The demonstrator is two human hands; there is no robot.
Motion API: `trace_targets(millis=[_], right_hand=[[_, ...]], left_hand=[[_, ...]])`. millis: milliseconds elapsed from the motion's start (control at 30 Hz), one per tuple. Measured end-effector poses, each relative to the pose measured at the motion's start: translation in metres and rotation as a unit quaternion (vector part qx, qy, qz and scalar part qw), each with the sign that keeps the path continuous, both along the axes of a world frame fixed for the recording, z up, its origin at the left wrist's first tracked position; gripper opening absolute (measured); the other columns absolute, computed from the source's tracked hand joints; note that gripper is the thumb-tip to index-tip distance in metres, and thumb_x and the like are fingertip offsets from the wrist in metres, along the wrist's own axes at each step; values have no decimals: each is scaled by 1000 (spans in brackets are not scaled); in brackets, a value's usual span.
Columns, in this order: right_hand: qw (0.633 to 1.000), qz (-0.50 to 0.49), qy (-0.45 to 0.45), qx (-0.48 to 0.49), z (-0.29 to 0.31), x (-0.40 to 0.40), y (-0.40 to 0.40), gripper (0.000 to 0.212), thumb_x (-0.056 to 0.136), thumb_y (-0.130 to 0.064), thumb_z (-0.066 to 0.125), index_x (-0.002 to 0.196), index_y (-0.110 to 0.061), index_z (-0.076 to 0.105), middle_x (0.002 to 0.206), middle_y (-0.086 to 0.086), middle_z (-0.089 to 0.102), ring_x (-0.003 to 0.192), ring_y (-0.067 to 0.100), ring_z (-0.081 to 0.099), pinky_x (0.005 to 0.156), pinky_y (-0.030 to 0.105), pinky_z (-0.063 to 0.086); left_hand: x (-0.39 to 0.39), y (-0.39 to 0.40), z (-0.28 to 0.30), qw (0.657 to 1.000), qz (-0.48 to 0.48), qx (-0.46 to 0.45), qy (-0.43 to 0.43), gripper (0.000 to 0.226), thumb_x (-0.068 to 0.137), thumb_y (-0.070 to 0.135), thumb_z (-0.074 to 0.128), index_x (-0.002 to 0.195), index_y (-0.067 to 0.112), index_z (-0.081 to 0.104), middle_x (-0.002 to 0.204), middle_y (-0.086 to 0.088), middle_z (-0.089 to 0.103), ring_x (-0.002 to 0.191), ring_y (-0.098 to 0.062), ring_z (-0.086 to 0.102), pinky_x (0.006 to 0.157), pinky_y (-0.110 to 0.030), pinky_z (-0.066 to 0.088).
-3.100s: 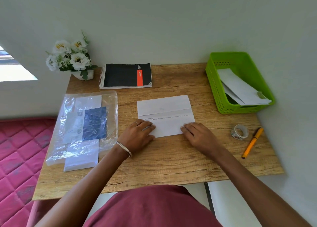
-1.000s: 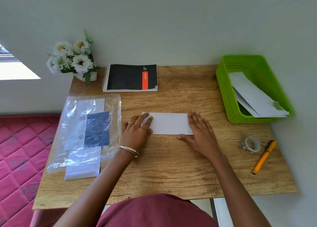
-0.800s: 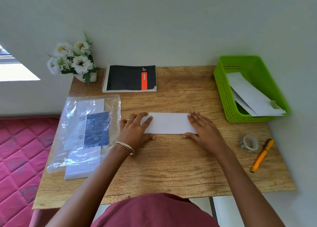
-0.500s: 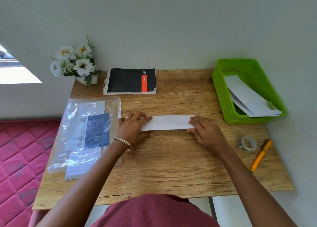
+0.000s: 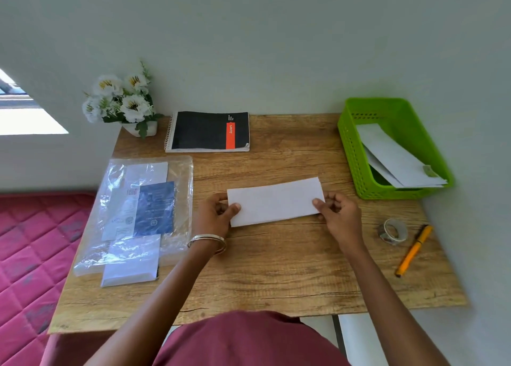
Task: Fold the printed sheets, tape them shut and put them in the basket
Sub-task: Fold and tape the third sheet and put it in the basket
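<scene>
The left hand [image 5: 214, 213] pinches the left end of the folded sheet [image 5: 275, 201], thumb on top and fingers curled under the edge. The right hand [image 5: 338, 213] pinches the right end the same way, thumb pressed on the upper face. Both hands are clamped on the paper, one at each short end. The folded sheet is a long white strip held over the middle of the wooden table [image 5: 276, 269], its right end tilted a little higher than its left; whether its lower edge touches the wood cannot be told. A metal bangle [image 5: 206, 241] circles the left wrist.

At 3 o'clock from the sheet, past the right hand, lies a roll of tape [image 5: 392, 230], and just beside it, farther right, an orange pen [image 5: 413, 251] lies slanted. At about 2 o'clock sits the green basket [image 5: 356, 150] at the table's right edge, with folded white sheets [image 5: 395, 158] already leaning inside it. At 9 o'clock, beside the left hand, a clear plastic sleeve [image 5: 177, 172] holds papers and a blue leaflet [image 5: 156, 208]. At 11 o'clock a black spiral notebook [image 5: 204, 130] with an orange stripe lies against the wall, and farther left, at the table's far corner, stands a small pot of white flowers [image 5: 121, 100].
</scene>
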State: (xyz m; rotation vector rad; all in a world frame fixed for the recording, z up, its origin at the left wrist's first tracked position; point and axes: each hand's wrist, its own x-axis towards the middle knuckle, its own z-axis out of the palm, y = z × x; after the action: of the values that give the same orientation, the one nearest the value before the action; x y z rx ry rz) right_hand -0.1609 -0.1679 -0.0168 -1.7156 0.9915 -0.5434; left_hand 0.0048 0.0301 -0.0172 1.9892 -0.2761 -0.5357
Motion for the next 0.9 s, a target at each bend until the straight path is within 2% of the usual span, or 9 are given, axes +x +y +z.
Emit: trace_targets(millis=[67, 167, 233, 333, 400, 467, 567, 733, 900], right_hand=[[997, -4, 55, -61, -4, 3, 2, 19, 85, -19, 69, 103, -14, 66, 77, 7, 66, 73, 21, 63, 66, 30, 50], [984, -3, 100, -146, -10, 7, 10, 32, 89, -16, 62, 119, -6, 61, 102, 11, 69, 93, 25, 64, 78, 27, 47], [962, -1, 161, -221, -15, 9, 17, 37, 90, -17, 58, 125, -3, 56, 112, 16, 65, 100, 31, 60, 83, 34, 48], [904, -12, 269, -333, -22, 9, 28, 40, 86, -15, 61, 123, -2, 55, 105, 23, 56, 94, 38, 53, 75, 43, 44], [884, -5, 279, -375, -25, 8, 33, 41, 80, -11, 64, 120, -5, 58, 111, 23, 55, 98, 39, 49, 75, 44, 41], [879, 69, 252, -398, -27, 9, 35, 39, 83, -16, 57, 122, -10, 59, 127, 19, 53, 112, 36, 43, 82, 47, 40], [870, 194, 224, -394, -31, 9, 36, 44, 93, -35, 35, 130, -22, 56, 142, 7, 47, 124, 24, 33, 90, 49, 36], [862, 179, 265, -392, -33, 4, 33, 50, 95, -49, 30, 136, -30, 49, 147, 3, 43, 133, 25, 37, 95, 42, 23], [852, 173, 271, -412, -34, 2, 36, 50, 95, -49, 30, 137, -29, 49, 147, 4, 44, 133, 26, 39, 96, 41, 24]], left_hand=[[-3, 0, 0, 999, -14, 23, -34, 41, 80, 22, 70, 119, 16, 57, 84, 5, 66, 75, -14, 64, 68, -36, 56], [-6, 3, -1, 985, -72, 81, -131, 59, 79, 26, 70, 132, 20, 45, 98, 8, 59, 79, -11, 57, 72, -26, 48], [-8, 5, -6, 970, -102, 119, -184, 65, 79, 29, 70, 136, 19, 40, 109, 5, 53, 89, -12, 52, 76, -24, 43], [-13, 3, -14, 959, -107, 159, -211, 65, 81, 30, 66, 139, 18, 37, 127, -6, 44, 106, -20, 48, 86, -33, 48], [-18, 0, -17, 956, -100, 168, -221, 61, 83, 30, 64, 138, 19, 40, 131, -7, 39, 113, -22, 45, 89, -34, 46], [-20, -1, -19, 952, -99, 166, -237, 53, 84, 29, 63, 134, 23, 46, 131, -5, 39, 113, -20, 45, 87, -33, 45], [-21, 0, -22, 948, -105, 161, -255, 45, 85, 27, 62, 128, 24, 54, 130, -3, 41, 109, -20, 47, 88, -33, 42], [-25, -2, -23, 943, -97, 177, -265, 43, 87, 27, 59, 129, 25, 53, 132, -2, 40, 111, -21, 46, 91, -34, 41], [-31, 5, -23, 949, -104, 153, -255, 45, 86, 17, 60, 130, 19, 52, 137, -4, 43, 120, -23, 41, 99, -31, 35]])
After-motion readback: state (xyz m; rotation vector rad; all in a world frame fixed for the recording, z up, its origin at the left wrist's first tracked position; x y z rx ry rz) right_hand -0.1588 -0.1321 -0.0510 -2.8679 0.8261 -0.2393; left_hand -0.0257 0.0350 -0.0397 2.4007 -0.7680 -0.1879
